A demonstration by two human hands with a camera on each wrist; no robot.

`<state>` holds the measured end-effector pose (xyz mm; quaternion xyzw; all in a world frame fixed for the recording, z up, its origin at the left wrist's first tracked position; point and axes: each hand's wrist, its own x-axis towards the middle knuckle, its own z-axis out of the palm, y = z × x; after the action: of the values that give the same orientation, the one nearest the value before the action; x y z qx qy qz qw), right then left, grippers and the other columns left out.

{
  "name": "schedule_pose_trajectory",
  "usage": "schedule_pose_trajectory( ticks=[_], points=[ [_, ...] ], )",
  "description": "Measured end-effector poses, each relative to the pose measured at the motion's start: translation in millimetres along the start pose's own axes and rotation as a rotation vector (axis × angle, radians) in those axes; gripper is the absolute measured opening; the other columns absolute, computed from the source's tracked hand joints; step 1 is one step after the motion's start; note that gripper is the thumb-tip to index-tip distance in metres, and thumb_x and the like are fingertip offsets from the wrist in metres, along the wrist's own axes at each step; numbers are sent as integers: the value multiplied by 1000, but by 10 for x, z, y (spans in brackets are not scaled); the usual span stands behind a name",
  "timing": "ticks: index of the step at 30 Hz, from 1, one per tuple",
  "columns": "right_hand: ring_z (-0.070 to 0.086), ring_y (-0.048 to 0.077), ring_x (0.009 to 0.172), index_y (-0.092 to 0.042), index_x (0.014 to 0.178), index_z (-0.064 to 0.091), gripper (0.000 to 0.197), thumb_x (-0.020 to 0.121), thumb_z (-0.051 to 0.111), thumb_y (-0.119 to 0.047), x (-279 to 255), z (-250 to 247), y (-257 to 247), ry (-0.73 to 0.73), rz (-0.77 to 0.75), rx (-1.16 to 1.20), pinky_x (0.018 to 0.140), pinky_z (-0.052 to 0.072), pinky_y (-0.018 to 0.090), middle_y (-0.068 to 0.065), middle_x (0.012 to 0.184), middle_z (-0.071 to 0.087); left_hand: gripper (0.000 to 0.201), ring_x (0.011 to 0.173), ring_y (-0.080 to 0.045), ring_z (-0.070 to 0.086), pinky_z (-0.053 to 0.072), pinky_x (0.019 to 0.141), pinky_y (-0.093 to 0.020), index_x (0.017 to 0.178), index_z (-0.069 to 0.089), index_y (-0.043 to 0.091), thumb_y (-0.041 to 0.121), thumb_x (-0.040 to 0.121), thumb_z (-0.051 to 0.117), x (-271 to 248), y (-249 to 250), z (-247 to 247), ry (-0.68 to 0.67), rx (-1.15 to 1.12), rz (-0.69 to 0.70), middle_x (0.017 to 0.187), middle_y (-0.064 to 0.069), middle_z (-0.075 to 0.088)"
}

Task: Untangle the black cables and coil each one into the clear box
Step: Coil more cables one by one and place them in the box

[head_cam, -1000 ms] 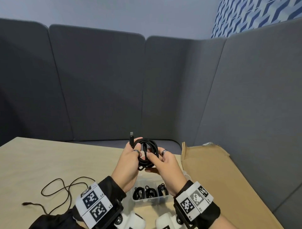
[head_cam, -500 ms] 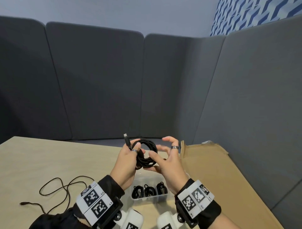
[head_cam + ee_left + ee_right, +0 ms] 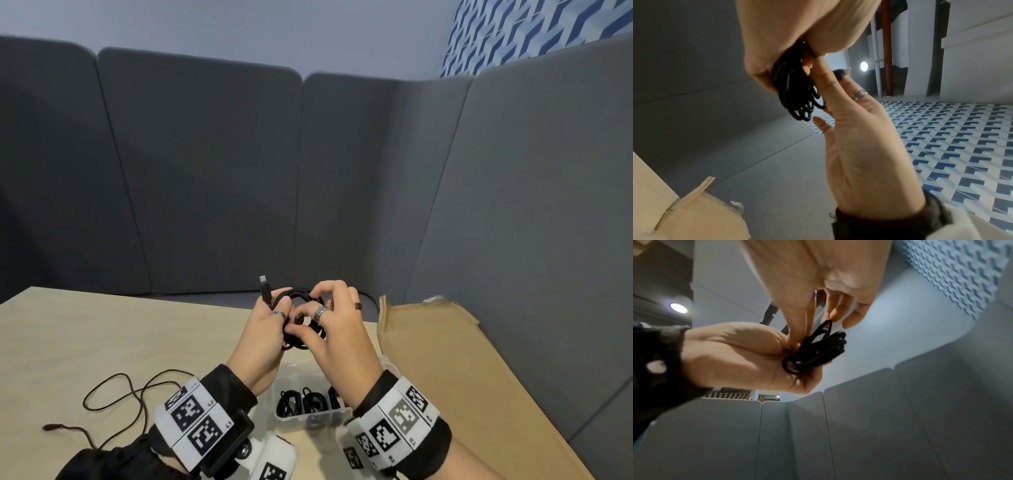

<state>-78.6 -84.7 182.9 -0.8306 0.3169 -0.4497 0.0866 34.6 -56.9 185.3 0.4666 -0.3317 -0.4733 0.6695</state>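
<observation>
**Coil held above the box**

Far left, a thin dark loose cable point(image 3: 113, 394) sprawls on the pale wooden table point(image 3: 85, 342). Your left hand point(image 3: 263, 335) grips the coiled black cable point(image 3: 301, 337); your right hand point(image 3: 337, 329) pinches its loops. Below, the clear plastic box point(image 3: 308, 416) holds three coiled cables.

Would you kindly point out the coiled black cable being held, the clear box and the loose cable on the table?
coiled black cable point(image 3: 301, 337): head view, lower loops between the hands.
clear box point(image 3: 310, 418): head view, front wall.
loose cable point(image 3: 113, 394): head view, looped strand on the table.
</observation>
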Motion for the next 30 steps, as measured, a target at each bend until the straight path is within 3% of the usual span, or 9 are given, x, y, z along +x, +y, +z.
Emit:
schedule_pose_trajectory(
  ticks=[2, 5, 9, 13, 18, 20, 24, 27, 30],
  points=[
    [39, 11, 87, -16, 83, 68, 22, 84, 57, -35, 55, -48, -34, 58, -76, 38, 82, 31, 12, -3, 96, 52, 26, 86, -22, 59, 50, 64, -31, 121, 49, 6, 8, 100, 34, 11, -29, -11, 12, 54, -5, 104, -18, 59],
    [51, 13, 82, -14, 87, 65, 16, 89, 56, -27, 65, -106, -81, 87, -216, 65, 76, 42, 19, -3, 86, 64, 25, 90, -20, 63, 54, 68, -30, 118, 49, 2, 8, 100, 33, 15, -27, -9, 28, 113, 23, 105, -16, 63],
    [64, 8, 74, -22, 86, 61, 16, 87, 52, -35, 10, -187, -2, 138, 77, 383, 68, 52, 26, -8, 76, 66, 19, 70, -14, 46, 51, 67, -28, 88, 49, 10, 8, 100, 34, -30, 48, -11, -6, 27, 58, 75, -5, 44],
    [69, 17, 78, -28, 85, 54, 6, 89, 51, -32, 35, -260, 72, 135, 202, 592, 77, 57, 42, -2, 78, 70, 15, 57, -8, 52, 54, 62, -24, 90, 56, 7, 1, 93, 42, -107, 142, -12, -160, -277, -59, 59, 0, 50],
    [70, 24, 79, -23, 86, 53, 8, 90, 52, -30, 53, -273, 99, 119, 209, 710, 78, 57, 48, 2, 75, 69, 3, 71, -17, 53, 45, 91, -44, 74, 56, 5, 6, 76, 55, -101, 200, -22, -240, -416, -360, 59, -2, 53],
    [70, 24, 77, -25, 85, 53, 8, 89, 52, -32, 34, -264, 72, 120, 187, 733, 77, 57, 45, 3, 75, 68, 7, 74, -21, 58, 45, 92, -49, 78, 59, 3, 5, 75, 53, -95, 189, -22, -260, -424, -433, 69, -5, 53],
    [70, 21, 76, -20, 87, 52, 9, 91, 52, -27, 37, -264, 65, 79, 173, 766, 74, 57, 38, 4, 74, 67, 17, 108, -33, 58, 46, 93, -60, 86, 68, -2, 4, 74, 58, -100, 208, -70, -391, -446, -506, 111, -16, 59],
    [68, 24, 75, -30, 86, 53, 9, 87, 50, -39, 38, -258, 81, 5, 162, 718, 68, 56, 43, 4, 74, 67, 38, 105, -37, 63, 56, 80, -48, 89, 69, -9, -6, 52, 75, -116, 243, -112, -482, -496, -541, 114, -23, 63],
    [67, 21, 73, -27, 86, 53, 9, 89, 49, -35, 10, -231, 43, -27, 129, 717, 71, 56, 38, 3, 72, 66, 54, 91, -24, 61, 52, 68, -32, 102, 65, 2, -10, 51, 72, -100, 235, -106, -458, -520, -510, 95, -14, 64]
  ],
)
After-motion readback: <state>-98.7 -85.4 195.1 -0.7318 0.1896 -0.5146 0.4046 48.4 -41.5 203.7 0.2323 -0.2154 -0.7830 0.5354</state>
